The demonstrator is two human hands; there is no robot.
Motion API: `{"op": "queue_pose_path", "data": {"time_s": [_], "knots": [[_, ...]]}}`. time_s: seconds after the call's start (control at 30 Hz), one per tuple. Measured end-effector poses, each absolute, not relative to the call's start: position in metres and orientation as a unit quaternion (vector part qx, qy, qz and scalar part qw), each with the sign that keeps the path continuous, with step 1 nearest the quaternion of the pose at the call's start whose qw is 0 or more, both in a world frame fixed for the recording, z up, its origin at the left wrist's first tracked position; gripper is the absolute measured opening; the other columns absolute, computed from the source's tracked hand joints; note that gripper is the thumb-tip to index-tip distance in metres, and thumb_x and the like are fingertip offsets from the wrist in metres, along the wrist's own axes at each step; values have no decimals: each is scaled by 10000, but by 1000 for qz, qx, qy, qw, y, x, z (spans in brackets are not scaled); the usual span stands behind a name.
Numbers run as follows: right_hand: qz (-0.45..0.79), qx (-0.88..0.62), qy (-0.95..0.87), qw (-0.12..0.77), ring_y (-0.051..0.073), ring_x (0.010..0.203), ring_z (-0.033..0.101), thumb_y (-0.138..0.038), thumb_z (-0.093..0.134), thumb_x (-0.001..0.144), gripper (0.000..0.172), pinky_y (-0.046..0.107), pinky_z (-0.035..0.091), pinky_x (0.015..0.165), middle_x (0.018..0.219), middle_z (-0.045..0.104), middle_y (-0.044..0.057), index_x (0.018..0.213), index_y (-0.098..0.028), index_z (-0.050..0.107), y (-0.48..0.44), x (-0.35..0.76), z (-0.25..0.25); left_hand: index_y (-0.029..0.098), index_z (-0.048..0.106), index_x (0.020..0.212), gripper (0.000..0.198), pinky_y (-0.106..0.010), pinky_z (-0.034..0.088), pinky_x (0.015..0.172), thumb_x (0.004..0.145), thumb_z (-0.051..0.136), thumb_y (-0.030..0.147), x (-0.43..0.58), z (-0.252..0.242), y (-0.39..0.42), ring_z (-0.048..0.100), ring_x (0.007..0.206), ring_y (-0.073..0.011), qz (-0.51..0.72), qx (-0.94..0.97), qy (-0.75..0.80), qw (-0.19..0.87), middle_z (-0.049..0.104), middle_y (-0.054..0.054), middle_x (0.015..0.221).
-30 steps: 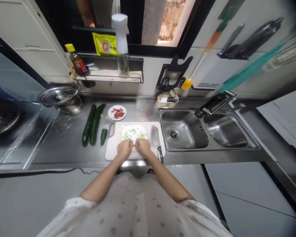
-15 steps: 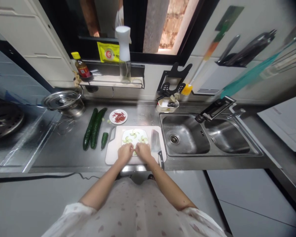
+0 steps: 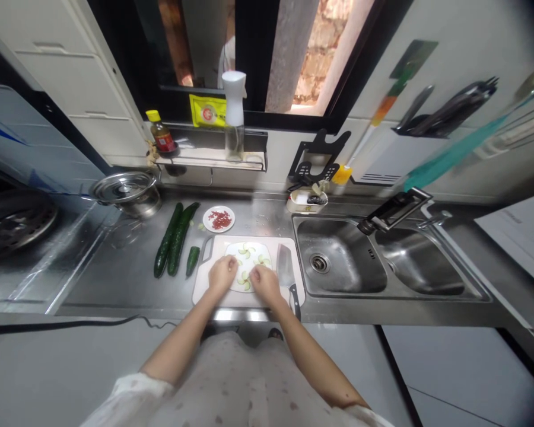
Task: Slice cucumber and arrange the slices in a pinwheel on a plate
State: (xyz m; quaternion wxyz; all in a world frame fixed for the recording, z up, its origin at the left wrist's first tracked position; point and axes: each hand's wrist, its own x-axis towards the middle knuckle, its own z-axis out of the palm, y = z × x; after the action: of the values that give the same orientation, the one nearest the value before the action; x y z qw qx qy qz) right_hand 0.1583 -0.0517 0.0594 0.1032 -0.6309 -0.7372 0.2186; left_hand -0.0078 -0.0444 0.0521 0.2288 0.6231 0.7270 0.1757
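A white plate (image 3: 250, 265) holds thin pale-green cucumber slices (image 3: 246, 251) arranged in small curved fans. It rests on a light cutting board (image 3: 201, 289). My left hand (image 3: 223, 274) is curled closed at the plate's left edge. Over the plate's lower right, my right hand (image 3: 266, 285) has its fingertips pinched together beside the nearest fan of slices. Whatever either hand holds is too small or hidden to make out. A kitchen knife (image 3: 285, 266) with a black handle lies along the board's right side.
Left of the board are two whole cucumbers (image 3: 176, 240) and a cut piece (image 3: 193, 261). A small white dish (image 3: 207, 220) of chopped red bits sits behind. The double sink (image 3: 345, 284) is right; a lidded steel pot (image 3: 137, 201) stands back left.
My hands have moved apart from their meeting point over the front of the plate, uncovering the nearest fan of slices. The whole view has shifted slightly.
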Motion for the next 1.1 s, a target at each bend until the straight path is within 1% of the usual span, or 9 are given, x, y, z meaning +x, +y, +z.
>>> {"op": "queue_pose_path", "data": {"time_s": [0.2,0.3,0.5,0.63,0.8,0.93,1.1], "knots": [[229,-624,-727,175,140,715,548,-231,475,868,184,234,300,662,763,647,25,764,-179,618,-54,164,55,239,652,968,188,-238,384,678,859,517,312,-27,57,-13,614,844,-174,215,563,768,218,689,-24,901],[242,-617,-722,200,133,665,534,-220,465,858,191,227,312,640,717,633,17,743,-182,613,-54,166,53,246,658,995,205,-241,401,694,847,530,306,-37,55,5,627,864,-184,233,523,789,222,700,-28,941],[252,-611,-716,225,132,638,522,-234,464,845,190,224,326,624,691,620,14,732,-185,608,-54,168,51,257,659,1025,232,-270,432,747,846,528,324,-61,49,38,634,922,-210,251,453,827,218,703,-43,1017],[245,-607,-719,232,133,633,518,-243,451,845,203,226,329,626,679,613,17,735,-180,610,-53,170,51,253,659,1053,253,-284,443,773,847,527,319,-75,44,53,630,971,-226,252,446,833,208,701,-59,1040],[249,-610,-714,236,134,625,517,-254,448,839,213,226,330,620,670,609,16,721,-182,610,-54,172,51,235,674,1051,267,-302,453,783,866,498,312,-84,39,67,631,979,-249,221,455,843,182,696,-94,1043],[256,-614,-708,236,135,626,519,-249,455,827,205,225,330,612,678,622,16,726,-187,622,-55,173,52,240,684,1086,309,-316,464,745,884,462,313,-89,41,79,636,962,-269,176,467,850,169,679,-128,1066],[264,-612,-706,241,137,639,530,-251,448,833,208,226,331,609,707,636,24,731,-186,617,-56,173,58,233,695,1087,327,-335,479,756,877,463,328,-92,43,94,631,972,-284,108,504,842,157,665,-150,1073]]}}
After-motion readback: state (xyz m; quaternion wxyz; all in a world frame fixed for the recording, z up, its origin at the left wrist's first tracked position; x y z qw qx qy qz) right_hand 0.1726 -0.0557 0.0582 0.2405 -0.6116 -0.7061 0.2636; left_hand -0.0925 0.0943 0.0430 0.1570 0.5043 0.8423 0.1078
